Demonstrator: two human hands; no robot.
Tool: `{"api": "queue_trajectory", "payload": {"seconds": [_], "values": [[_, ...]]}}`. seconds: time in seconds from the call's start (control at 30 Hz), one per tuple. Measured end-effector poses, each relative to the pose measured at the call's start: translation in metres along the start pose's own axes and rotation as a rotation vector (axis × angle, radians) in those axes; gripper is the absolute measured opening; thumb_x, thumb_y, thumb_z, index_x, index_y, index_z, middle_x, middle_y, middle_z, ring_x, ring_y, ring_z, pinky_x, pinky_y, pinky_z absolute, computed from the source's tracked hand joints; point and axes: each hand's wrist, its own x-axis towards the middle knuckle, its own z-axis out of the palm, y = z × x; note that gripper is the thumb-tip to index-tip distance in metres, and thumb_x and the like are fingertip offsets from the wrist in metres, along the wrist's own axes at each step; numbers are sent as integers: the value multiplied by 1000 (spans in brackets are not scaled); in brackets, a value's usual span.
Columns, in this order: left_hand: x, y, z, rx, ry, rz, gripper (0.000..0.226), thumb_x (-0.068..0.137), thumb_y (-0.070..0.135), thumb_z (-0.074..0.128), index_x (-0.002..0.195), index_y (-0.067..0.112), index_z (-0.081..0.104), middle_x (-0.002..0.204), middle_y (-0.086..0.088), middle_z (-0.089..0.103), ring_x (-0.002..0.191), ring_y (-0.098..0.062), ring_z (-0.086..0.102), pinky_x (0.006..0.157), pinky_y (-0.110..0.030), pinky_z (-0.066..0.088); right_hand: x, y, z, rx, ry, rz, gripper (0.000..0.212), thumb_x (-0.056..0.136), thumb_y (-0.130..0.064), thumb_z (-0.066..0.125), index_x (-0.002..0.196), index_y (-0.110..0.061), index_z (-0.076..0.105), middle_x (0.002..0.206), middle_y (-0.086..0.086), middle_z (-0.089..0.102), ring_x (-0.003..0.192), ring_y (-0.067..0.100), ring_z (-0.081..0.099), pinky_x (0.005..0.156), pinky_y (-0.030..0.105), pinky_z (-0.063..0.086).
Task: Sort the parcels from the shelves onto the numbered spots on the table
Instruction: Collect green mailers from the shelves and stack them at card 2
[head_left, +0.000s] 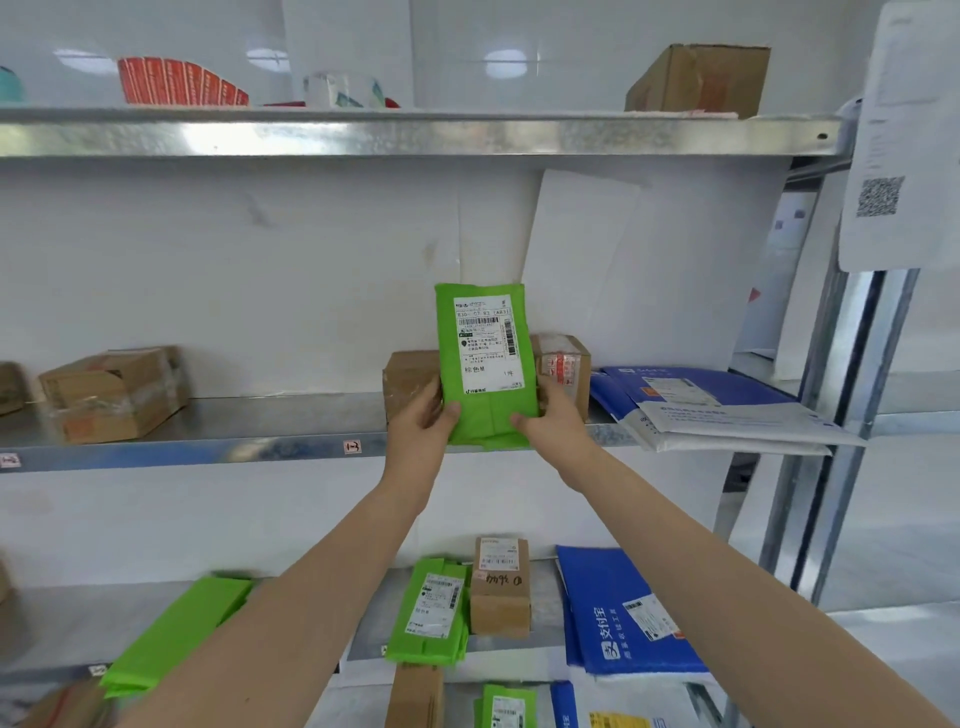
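Metal shelves carry cardboard boxes, green parcels, blue mailers.

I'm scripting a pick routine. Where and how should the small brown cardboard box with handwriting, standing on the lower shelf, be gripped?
Grip the small brown cardboard box across its two narrow side faces, near mid-height, coming from the front. It stands upright at the shelf's front, but a green mailer bag lies close on its left, so clearance there looks tight.

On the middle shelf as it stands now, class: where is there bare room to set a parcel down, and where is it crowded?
Free: the bare metal stretch between the taped cardboard box at left and the brown box behind the held green parcel. Crowded: the right end, where a taped box sits beside stacked blue and white mailers.
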Motion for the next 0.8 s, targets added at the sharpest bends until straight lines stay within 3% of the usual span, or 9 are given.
{"api": "queue_trajectory", "payload": {"seconds": [0.1, 0.17, 0.2, 0.27, 0.37, 0.47, 0.57, 0.67, 0.8], "values": [[-11, 12, -3, 22, 23, 59, 40, 96, 7, 54, 133, 22, 56, 123, 12, 64, 111, 0, 60, 93, -14, 47, -13, -9, 8, 23, -7, -24, 55, 91, 0, 56, 138, -15, 33, 124, 2, 55, 109, 16, 53, 88, 28, 45], [-20, 18, -10, 35, 45, 84, 39, 96, 8, 53, 130, 27, 58, 118, 16, 66, 106, 7, 60, 92, -12, 47, -21, -14, 16, 26, 14, -70, 37, 97, -12, 51, 133, -16, 42, 116, -4, 55, 103, 12, 54, 84, 24, 44], [-25, 20, -15, 42, 50, 90, 40, 96, 8, 53, 131, 27, 57, 115, 22, 66, 104, 11, 59, 90, -9, 46, -25, -15, 22, 18, 46, -109, 26, 100, -19, 46, 126, -15, 50, 110, -5, 58, 97, 10, 55, 80, 22, 44], [-35, 22, -26, 56, 56, 93, 41, 96, 6, 53, 133, 24, 55, 113, 29, 64, 107, 14, 57, 92, -8, 45, -30, -11, 34, -21, 129, -196, 26, 103, -25, 38, 102, -12, 61, 96, -2, 64, 84, 12, 56, 71, 26, 43], [-52, 22, -48, 97, 113, 95, 39, 96, 8, 54, 132, 22, 56, 118, 21, 64, 113, 6, 58, 96, -14, 46, -37, -2, 53, -60, 135, -257, 28, 102, -19, 40, 79, -19, 56, 77, -4, 58, 70, 11, 49, 66, 28, 36], [-68, 20, -71, 118, 236, 96, 35, 97, 10, 53, 131, 19, 57, 109, 24, 64, 101, 13, 60, 85, -7, 47, -48, 5, 84, 33, 50, -235, 25, 103, -15, 39, 105, -20, 64, 96, -9, 66, 82, 2, 57, 70, 21, 45], [-83, 17, -101, 149, 343, 101, 35, 97, 6, 51, 131, 15, 58, 108, 25, 65, 99, 14, 60, 86, -7, 46, -62, 11, 122, 90, -19, -205, 35, 104, -16, 36, 133, -25, 54, 119, -13, 63, 102, -1, 57, 83, 16, 47], [-99, 17, -140, 224, 399, 81, 39, 97, 1, 49, 132, 16, 57, 113, 25, 63, 104, 14, 57, 94, -10, 44, -77, 13, 161, 98, -91, -206, 38, 103, -16, 38, 139, -24, 50, 132, -10, 59, 118, 6, 54, 101, 27, 45], [-127, 24, -202, 254, 484, 38, 43, 97, -1, 47, 133, 18, 56, 125, 15, 62, 114, 4, 57, 97, -11, 43, -108, 6, 214, 83, -218, -248, 36, 102, -16, 42, 134, -26, 54, 125, -13, 62, 112, 2, 57, 94, 21, 45]]}}
